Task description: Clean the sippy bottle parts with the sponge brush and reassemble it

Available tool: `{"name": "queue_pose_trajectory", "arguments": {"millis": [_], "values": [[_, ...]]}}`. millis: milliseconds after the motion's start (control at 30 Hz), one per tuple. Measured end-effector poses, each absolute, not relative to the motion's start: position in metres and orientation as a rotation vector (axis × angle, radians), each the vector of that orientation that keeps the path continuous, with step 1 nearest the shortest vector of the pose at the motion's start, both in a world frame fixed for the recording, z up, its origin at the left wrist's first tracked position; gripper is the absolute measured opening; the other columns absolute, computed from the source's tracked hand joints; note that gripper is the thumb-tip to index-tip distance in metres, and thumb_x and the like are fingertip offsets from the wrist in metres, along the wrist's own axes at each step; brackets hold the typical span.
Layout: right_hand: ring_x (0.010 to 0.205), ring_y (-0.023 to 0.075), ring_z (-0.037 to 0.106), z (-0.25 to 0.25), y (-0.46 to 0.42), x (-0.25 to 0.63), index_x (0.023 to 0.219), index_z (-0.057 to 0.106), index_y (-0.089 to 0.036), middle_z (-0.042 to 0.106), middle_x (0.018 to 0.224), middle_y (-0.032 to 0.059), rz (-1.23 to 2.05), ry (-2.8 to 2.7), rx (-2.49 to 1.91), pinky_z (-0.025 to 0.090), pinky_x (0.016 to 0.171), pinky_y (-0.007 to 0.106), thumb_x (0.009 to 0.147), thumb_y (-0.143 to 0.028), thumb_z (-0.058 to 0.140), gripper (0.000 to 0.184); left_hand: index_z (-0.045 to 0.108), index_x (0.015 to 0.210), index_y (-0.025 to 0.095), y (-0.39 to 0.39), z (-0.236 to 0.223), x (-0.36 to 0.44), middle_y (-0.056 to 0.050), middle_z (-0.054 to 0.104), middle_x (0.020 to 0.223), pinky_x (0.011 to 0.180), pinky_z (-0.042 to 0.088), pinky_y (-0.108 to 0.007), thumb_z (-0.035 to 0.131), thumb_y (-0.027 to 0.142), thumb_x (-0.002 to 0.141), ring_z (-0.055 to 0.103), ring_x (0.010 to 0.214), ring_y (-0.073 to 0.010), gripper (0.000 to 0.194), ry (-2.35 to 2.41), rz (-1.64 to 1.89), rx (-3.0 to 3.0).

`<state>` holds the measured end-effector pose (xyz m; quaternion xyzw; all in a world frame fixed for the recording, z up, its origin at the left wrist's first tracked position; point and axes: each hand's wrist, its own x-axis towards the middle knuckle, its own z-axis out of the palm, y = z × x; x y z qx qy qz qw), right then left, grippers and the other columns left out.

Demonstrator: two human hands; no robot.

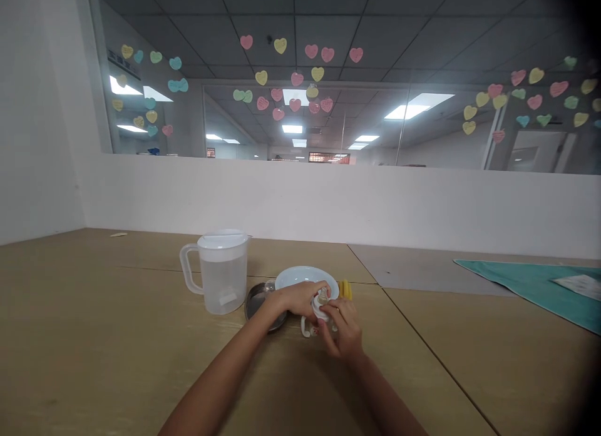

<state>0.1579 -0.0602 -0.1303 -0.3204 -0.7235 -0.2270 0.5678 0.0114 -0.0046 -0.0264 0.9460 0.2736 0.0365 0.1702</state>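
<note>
A baby bottle [315,329] with a white side handle stands low over the table, between my two hands. Its clear teat sticks up through a white collar ring [320,309]. My left hand [299,298] reaches over from the left, its fingers curled around the bottle's top behind the teat. On the right, my right hand [346,328] pinches the collar with thumb and fingers. Most of the bottle's body is hidden by the hands. Just behind them lies a pale blue-white bowl [300,273], partly covered by my left hand.
A lidded clear plastic pitcher [224,283] stands at left. Beside it is a round metal pan [253,301] with a small clear dome-shaped item [269,287] at its rim. Yellow sticks [345,290] lie right of the bowl. A teal cloth [530,283] lies far right.
</note>
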Motion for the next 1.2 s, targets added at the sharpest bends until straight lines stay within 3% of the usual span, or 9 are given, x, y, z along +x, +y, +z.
{"name": "queue_pose_trajectory", "arguments": {"millis": [367,533,767,867,1100,1200], "values": [[0.075,0.0189,0.055,-0.136,-0.059,0.147,0.089,0.05,-0.021,0.059,0.081,0.0044,-0.509,-1.559,-0.773,0.047,0.066,0.038,0.079,-0.017,0.049,0.011,0.04,0.11,0.023,-0.001,-0.029,0.012,0.002,0.055,0.088,0.059,0.038,-0.021,0.072,0.028,0.055,0.055,0.075,-0.0155,0.063,0.842,0.084,2.686],[0.077,0.0202,0.058,-0.138,-0.06,0.149,0.092,0.054,-0.022,0.062,0.081,0.0047,-0.509,-1.593,-0.762,0.049,0.068,0.04,0.079,-0.018,0.048,0.014,0.044,0.103,0.022,-0.002,-0.028,0.012,0.001,0.058,0.087,0.059,0.037,-0.022,0.071,0.028,0.057,0.057,0.077,-0.0172,0.054,0.878,0.076,2.735],[0.089,0.0195,0.059,-0.141,-0.056,0.142,0.108,0.049,-0.017,0.06,0.098,0.0112,0.016,-1.126,-0.957,0.048,0.074,0.033,0.089,-0.032,0.041,0.025,0.048,0.101,0.024,0.001,-0.028,0.009,0.004,0.058,0.086,0.059,0.038,-0.02,0.076,0.03,0.05,0.056,0.075,-0.0146,0.058,0.821,0.173,2.627],[0.092,0.0201,0.059,-0.14,-0.055,0.142,0.104,0.052,-0.017,0.062,0.099,0.0114,0.144,-1.197,-0.954,0.046,0.078,0.034,0.09,-0.036,0.04,0.026,0.048,0.101,0.023,0.003,-0.03,0.009,0.003,0.057,0.086,0.06,0.038,-0.02,0.075,0.03,0.051,0.055,0.076,-0.0146,0.058,0.824,0.178,2.621],[0.085,0.0203,0.06,-0.144,-0.053,0.148,0.095,0.054,-0.017,0.064,0.089,0.0098,0.083,-1.189,-0.967,0.045,0.076,0.034,0.088,-0.035,0.044,0.022,0.041,0.116,0.023,0.005,-0.033,0.011,0.002,0.055,0.09,0.062,0.04,-0.022,0.076,0.033,0.046,0.054,0.078,-0.0163,0.079,0.865,0.147,2.592],[0.083,0.0196,0.059,-0.14,-0.052,0.15,0.097,0.054,-0.017,0.063,0.088,0.0082,0.069,-1.235,-0.964,0.046,0.075,0.033,0.085,-0.034,0.047,0.021,0.044,0.117,0.022,0.006,-0.033,0.012,0.0,0.056,0.096,0.066,0.041,-0.023,0.077,0.033,0.044,0.054,0.081,-0.0171,0.081,0.857,0.131,2.582]]}}
